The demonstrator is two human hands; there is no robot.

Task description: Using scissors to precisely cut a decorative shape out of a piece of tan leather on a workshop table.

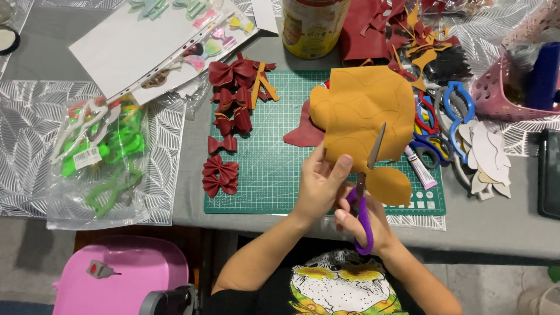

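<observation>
My left hand (319, 185) holds the lower edge of a mustard-yellow leather sheet (361, 111) raised above the green cutting mat (262, 169). My right hand (368, 224) grips purple-handled scissors (363, 204), whose blade points up into the sheet's lower right edge. A rounded flap of the yellow sheet (389, 185) hangs down to the right of the blade. Curved outlines are drawn on the sheet.
Several dark red leather bows (228, 122) lie on the mat's left side. More scissors (434, 125), a glue tube (421, 169) and white templates (487, 154) sit to the right. A yellow can (312, 26) stands behind; a bag of green items (105, 154) lies left, a pink basket (501, 87) right.
</observation>
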